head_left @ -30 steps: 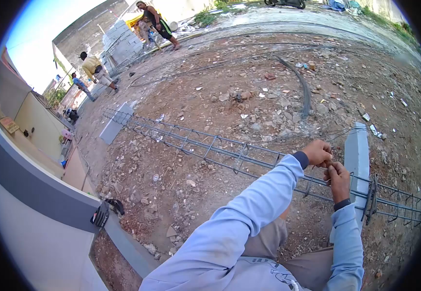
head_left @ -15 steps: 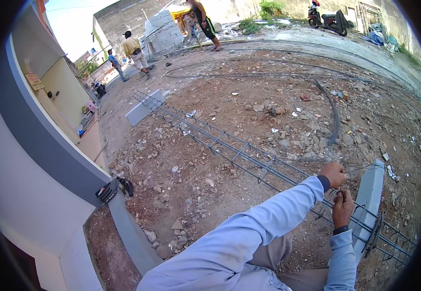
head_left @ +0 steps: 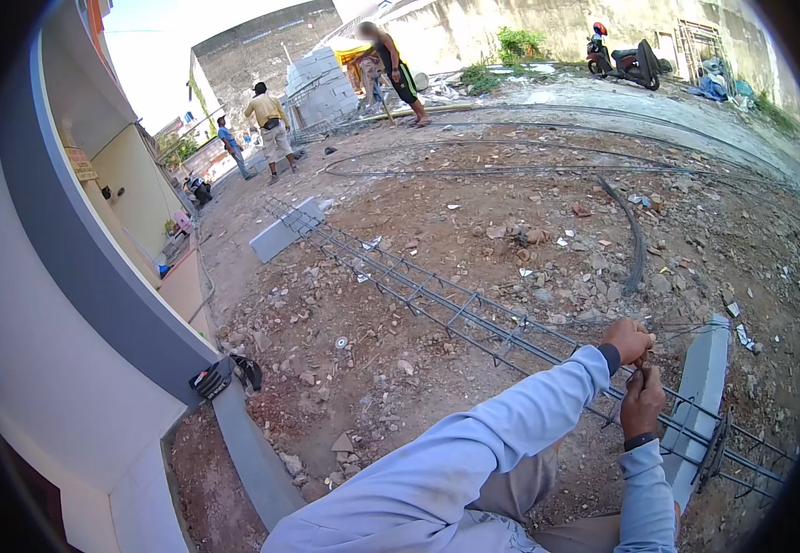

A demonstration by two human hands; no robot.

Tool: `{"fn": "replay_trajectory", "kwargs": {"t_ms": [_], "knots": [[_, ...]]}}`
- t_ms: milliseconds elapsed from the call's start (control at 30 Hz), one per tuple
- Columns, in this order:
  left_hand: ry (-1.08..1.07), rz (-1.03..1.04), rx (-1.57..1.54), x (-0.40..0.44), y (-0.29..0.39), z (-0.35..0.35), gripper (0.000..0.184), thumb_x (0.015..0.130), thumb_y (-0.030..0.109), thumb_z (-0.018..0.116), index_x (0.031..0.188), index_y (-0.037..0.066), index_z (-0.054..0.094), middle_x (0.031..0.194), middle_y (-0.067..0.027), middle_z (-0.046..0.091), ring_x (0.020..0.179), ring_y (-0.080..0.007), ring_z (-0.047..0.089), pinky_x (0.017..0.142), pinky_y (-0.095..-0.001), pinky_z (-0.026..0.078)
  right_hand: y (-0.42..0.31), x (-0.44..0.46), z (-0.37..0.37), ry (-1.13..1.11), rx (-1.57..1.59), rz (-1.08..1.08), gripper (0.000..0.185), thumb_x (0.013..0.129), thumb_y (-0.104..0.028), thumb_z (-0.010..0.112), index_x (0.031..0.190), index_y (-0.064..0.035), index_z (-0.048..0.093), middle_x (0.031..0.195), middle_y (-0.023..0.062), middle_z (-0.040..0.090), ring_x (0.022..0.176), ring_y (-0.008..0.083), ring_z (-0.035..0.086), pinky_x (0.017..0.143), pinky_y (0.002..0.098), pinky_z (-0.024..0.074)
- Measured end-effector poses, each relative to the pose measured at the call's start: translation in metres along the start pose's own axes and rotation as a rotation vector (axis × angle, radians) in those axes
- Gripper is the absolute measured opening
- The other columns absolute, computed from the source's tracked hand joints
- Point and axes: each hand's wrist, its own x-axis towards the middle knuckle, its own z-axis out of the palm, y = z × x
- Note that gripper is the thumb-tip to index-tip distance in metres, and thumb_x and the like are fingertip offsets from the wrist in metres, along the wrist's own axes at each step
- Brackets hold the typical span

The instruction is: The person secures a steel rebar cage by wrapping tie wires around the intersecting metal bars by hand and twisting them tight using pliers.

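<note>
A long rebar cage [head_left: 529,346] of steel bars and square stirrups runs diagonally across the ground, its ends resting on a far grey block [head_left: 287,230] and a near grey block [head_left: 702,369]. My left hand [head_left: 628,340] is closed just above the cage's near part. Right below it, my right hand [head_left: 642,400] is also closed, its fingertips almost touching the left ones. What the fingers pinch is too small to make out. Thin wires [head_left: 685,324] stretch between my left hand and the near block. A dark bundle [head_left: 715,450] sits across the cage's near end.
Rubble and broken tile cover the soil. A bent bundle of dark wire [head_left: 636,235] and long steel rods [head_left: 510,143] lie beyond the cage. A black bag [head_left: 216,378] rests by the wall at left. Several people stand farther back, near stacked blocks [head_left: 320,88]; a motorbike [head_left: 635,66] is parked behind.
The view has tilted up slightly, so the scene sits lower. My hands have drawn closer together, the right one shifting up toward the left. People in the background have moved a little.
</note>
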Motion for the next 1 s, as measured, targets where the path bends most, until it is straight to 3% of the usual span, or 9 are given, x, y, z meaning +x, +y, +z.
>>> {"fn": "replay_trajectory", "kwargs": {"t_ms": [100, 200, 300, 333, 633, 1000], "knots": [[-0.075, -0.009, -0.079, 0.002, 0.001, 0.003, 0.023, 0.083, 0.023, 0.065, 0.076, 0.001, 0.069, 0.061, -0.0099, 0.064, 0.058, -0.0188, 0.065, 0.058, -0.0350, 0.052, 0.012, 0.001, -0.003, 0.043, 0.007, -0.015, 0.008, 0.090, -0.007, 0.048, 0.086, -0.0008, 0.052, 0.065, 0.0152, 0.055, 0.060, 0.0328, 0.058, 0.055, 0.0423, 0.0416], [0.024, 0.179, 0.295, -0.012, 0.011, 0.008, 0.026, 0.082, 0.028, 0.065, 0.076, 0.003, 0.069, 0.064, -0.0119, 0.065, 0.061, -0.0228, 0.065, 0.065, -0.0392, 0.051, 0.025, -0.001, -0.003, 0.046, 0.039, -0.005, 0.009, 0.089, -0.007, 0.049, 0.083, -0.0008, 0.052, 0.064, 0.0143, 0.056, 0.059, 0.0308, 0.058, 0.054, 0.0411, 0.0421], [0.200, 0.355, 0.549, -0.010, -0.002, 0.022, 0.028, 0.081, 0.030, 0.065, 0.073, 0.003, 0.068, 0.065, -0.0135, 0.065, 0.062, -0.0265, 0.064, 0.064, -0.0403, 0.050, 0.030, -0.001, 0.001, 0.045, 0.032, -0.042, 0.010, 0.089, -0.007, 0.050, 0.081, -0.0007, 0.052, 0.063, 0.0139, 0.057, 0.058, 0.0297, 0.058, 0.054, 0.0403, 0.0422], [0.154, 0.343, 0.525, -0.006, -0.004, 0.020, 0.028, 0.080, 0.031, 0.066, 0.072, 0.003, 0.069, 0.064, -0.0148, 0.064, 0.064, -0.0303, 0.064, 0.065, -0.0416, 0.050, 0.031, -0.002, -0.001, 0.035, 0.019, -0.060, 0.011, 0.089, -0.007, 0.050, 0.080, -0.0007, 0.052, 0.063, 0.0138, 0.057, 0.057, 0.0295, 0.058, 0.053, 0.0401, 0.0422], [-0.024, 0.082, 0.094, -0.009, 0.010, -0.005, 0.033, 0.086, 0.022, 0.063, 0.064, -0.003, 0.064, 0.057, -0.0092, 0.063, 0.047, -0.0149, 0.062, 0.047, -0.0286, 0.050, 0.016, 0.001, -0.006, -0.007, 0.087, 0.031, 0.012, 0.089, -0.006, 0.050, 0.079, -0.0006, 0.051, 0.061, 0.0119, 0.056, 0.055, 0.0249, 0.058, 0.052, 0.0373, 0.0418], [-0.050, -0.003, -0.154, 0.003, -0.001, 0.000, 0.028, 0.086, 0.018, 0.063, 0.066, -0.002, 0.062, 0.056, -0.0085, 0.062, 0.048, -0.0149, 0.061, 0.044, -0.0281, 0.049, 0.024, 0.002, 0.000, -0.043, 0.162, 0.066, 0.012, 0.091, -0.007, 0.048, 0.081, -0.0008, 0.051, 0.059, 0.0092, 0.055, 0.053, 0.0189, 0.055, 0.050, 0.0341, 0.0413]]}}
